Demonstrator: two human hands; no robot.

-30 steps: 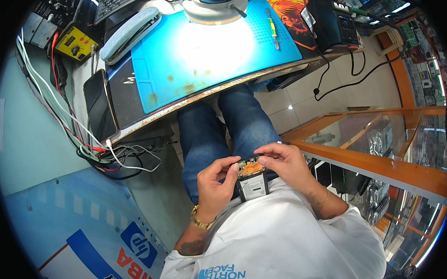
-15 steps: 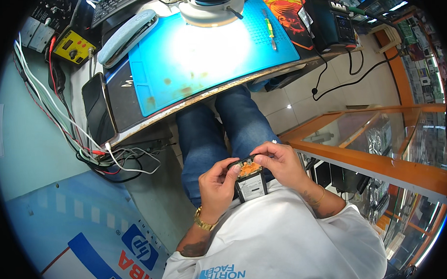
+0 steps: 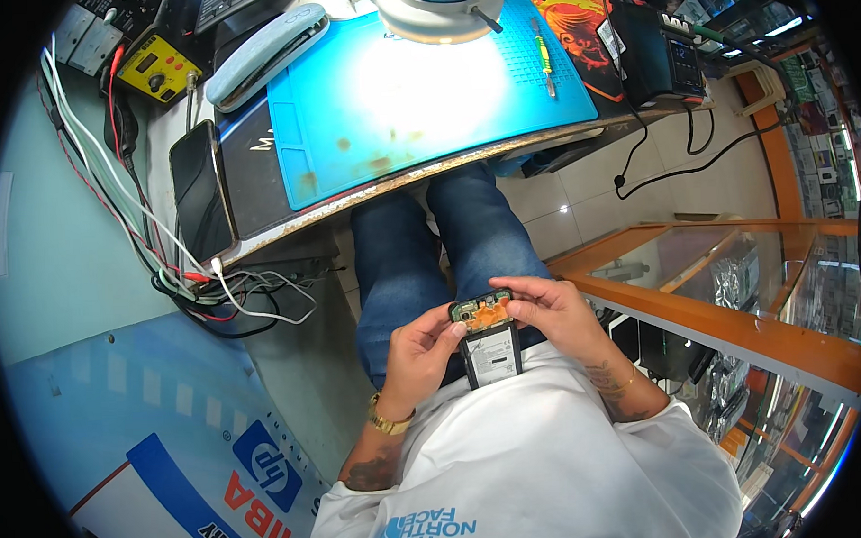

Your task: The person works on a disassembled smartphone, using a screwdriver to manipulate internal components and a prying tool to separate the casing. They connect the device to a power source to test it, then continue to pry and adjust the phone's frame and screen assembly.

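An opened phone (image 3: 493,354) is held low over my lap, against the hem of my white shirt. Its back cover is off, baring a green and orange circuit board at the far end and a pale labelled battery at the near end. My left hand (image 3: 424,353) pinches the board end's left edge between thumb and fingers. On the opposite edge my right hand (image 3: 552,312) grips with its thumb on the board side and its index finger along the far rim. The fingers beneath the phone are hidden.
Ahead stands a workbench with a blue mat (image 3: 351,167), brightly lit under a round lamp (image 3: 441,12). A screwdriver (image 3: 544,61) lies on the mat. Another phone (image 3: 200,196) and tangled cables (image 3: 227,290) are at the left. A glass display case (image 3: 696,279) stands close at my right.
My thumbs and fingers have shifted on the phone's board end, and more of the circuit board shows. The whole view has swung slightly, moving the bench rightward in the picture.
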